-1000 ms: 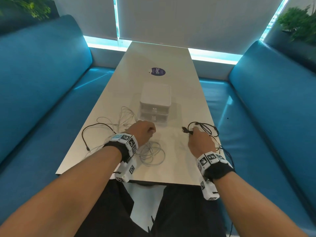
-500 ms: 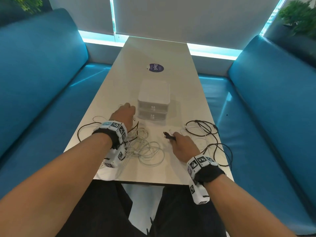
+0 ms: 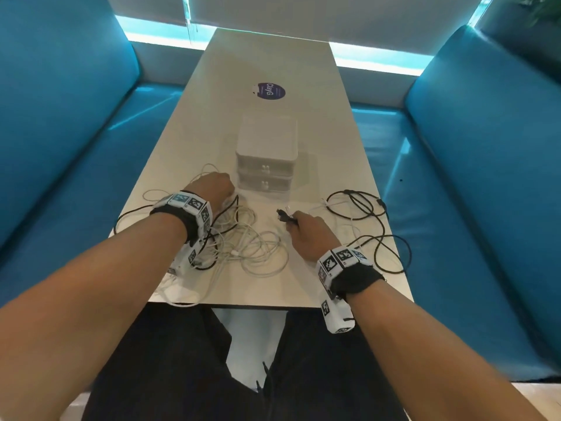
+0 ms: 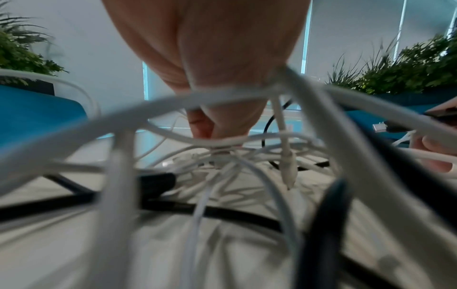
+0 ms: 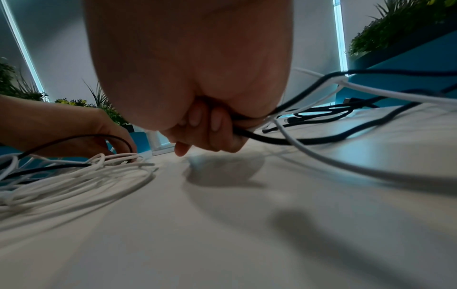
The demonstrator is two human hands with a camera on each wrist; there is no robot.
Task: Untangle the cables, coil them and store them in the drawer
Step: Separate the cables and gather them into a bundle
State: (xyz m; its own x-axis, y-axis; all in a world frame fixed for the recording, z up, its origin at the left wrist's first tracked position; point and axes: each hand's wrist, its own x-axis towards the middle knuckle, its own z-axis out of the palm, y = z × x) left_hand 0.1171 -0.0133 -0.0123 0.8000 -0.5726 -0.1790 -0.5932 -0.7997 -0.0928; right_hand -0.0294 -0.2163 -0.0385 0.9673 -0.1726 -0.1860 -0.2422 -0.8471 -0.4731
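The cables [image 3: 252,247] lay in a loose heap of white and black strands at the lower centre of the head view, on the near end of the table [image 3: 273,62], with a second sprawl of black cable [image 3: 376,226] trailing off toward the right edge. They looked light and limp, likely to snag on each other where loops crossed, so the safest hold seemed to be near a plug end, feeding the length out strand by strand rather than tugging the mass.

The left hand [image 3: 212,188] sat at the upper left of the heap; in the left wrist view its fingers [image 4: 205,129] were curled down, pinching a white strand up out of the tangle. The right hand [image 3: 306,230], right of the heap, was closed round a black cable together with a white one, with plug ends [image 3: 283,214] sticking out past the knuckles; the right wrist view showed its fingers [image 5: 215,121] wrapped about both.

Just beyond the hands, at the middle of the frame, stood the small white drawer unit [image 3: 265,153], both drawers apparently shut. A dark round sticker [image 3: 268,91] lay farther up the table, and blue benches [image 3: 60,132] ran along either side.
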